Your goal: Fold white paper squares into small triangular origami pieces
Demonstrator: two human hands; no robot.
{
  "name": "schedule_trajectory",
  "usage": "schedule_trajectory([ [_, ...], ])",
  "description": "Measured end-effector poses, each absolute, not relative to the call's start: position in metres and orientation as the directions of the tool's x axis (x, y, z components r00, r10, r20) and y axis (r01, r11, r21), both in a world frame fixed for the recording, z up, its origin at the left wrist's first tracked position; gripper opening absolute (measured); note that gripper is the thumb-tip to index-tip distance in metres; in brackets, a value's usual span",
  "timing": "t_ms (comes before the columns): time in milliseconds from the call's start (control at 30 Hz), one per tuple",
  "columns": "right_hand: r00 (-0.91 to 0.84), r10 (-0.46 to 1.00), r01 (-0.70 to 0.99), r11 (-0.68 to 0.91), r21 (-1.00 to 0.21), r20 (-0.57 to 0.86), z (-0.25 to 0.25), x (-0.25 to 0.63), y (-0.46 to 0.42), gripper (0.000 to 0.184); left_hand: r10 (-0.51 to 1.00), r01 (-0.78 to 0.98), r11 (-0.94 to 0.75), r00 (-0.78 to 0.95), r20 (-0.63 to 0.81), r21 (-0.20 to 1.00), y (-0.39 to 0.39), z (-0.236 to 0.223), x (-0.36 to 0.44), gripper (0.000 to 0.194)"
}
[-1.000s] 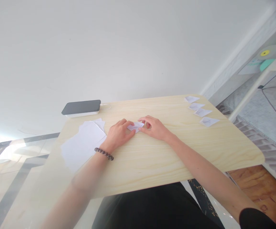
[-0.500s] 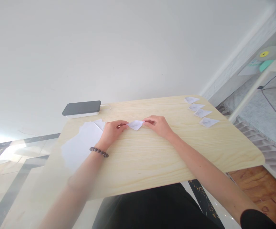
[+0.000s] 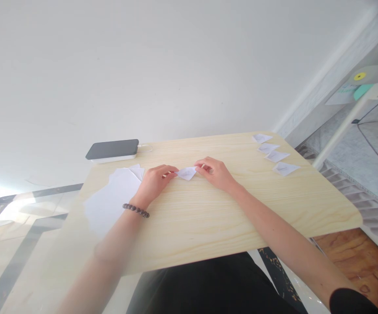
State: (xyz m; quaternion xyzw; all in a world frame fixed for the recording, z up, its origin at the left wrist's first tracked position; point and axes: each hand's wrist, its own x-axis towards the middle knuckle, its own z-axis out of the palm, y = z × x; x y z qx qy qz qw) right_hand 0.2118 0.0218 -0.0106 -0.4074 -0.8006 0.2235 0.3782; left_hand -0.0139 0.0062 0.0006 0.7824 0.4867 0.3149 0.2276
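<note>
Between my two hands is a small folded white paper (image 3: 186,173), kite-shaped, just over the table's middle. My left hand (image 3: 157,179), with a dark bead bracelet at the wrist, pinches its left tip between thumb and fingers. The thumb and fingers of my right hand (image 3: 215,173) close on the paper's right end. Several similar folded papers (image 3: 286,168) lie in a slanting row at the table's far right. Sheets of white paper (image 3: 113,198) are spread at the left, partly covered by my left forearm.
A dark-topped phone (image 3: 113,149) rests on a white block at the table's back left, with a white cable (image 3: 147,148) at its right end. The light wooden table (image 3: 208,226) stands against a plain wall. Beyond its right edge rises a pale metal pole (image 3: 342,124).
The folded paper has shifted very slightly to the right and tilted a little between my fingers. My right fingers have changed their hold a bit. The rest stays in place.
</note>
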Motion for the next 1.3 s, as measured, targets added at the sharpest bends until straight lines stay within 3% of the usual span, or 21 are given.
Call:
schedule_trajectory([
  [200, -0.518, 0.751, 0.424, 0.641, -0.639, 0.410, -0.009, 0.216, 0.022, 0.020, 0.868, 0.662, -0.496, 0.379, 0.321, 0.561, 0.006, 0.002, -0.015, 0.024],
  [500, -0.544, 0.725, 0.409, 0.669, -0.621, 0.423, -0.010, 0.220, 0.025, 0.016, 0.842, 0.651, -0.539, 0.408, 0.353, 0.534, 0.006, -0.001, -0.015, 0.024],
  [833, -0.281, 0.920, 0.429, 0.375, -0.822, 0.273, -0.013, 0.219, 0.027, 0.020, 0.856, 0.653, -0.516, 0.365, 0.367, 0.554, 0.005, 0.001, -0.013, 0.022],
  [967, -0.272, 0.921, 0.433, 0.376, -0.819, 0.278, -0.013, 0.215, 0.025, 0.020, 0.886, 0.656, -0.461, 0.296, 0.358, 0.598, 0.005, 0.000, -0.013, 0.018],
  [1133, -0.260, 0.904, 0.458, 0.425, -0.781, 0.339, -0.012, 0.209, 0.023, 0.017, 0.892, 0.706, -0.445, 0.298, 0.339, 0.550, 0.007, -0.003, -0.013, 0.017],
  [1300, -0.208, 0.927, 0.419, 0.373, -0.828, 0.312, -0.014, 0.212, 0.024, 0.019, 0.897, 0.698, -0.433, 0.272, 0.349, 0.570, 0.007, -0.005, -0.011, 0.018],
])
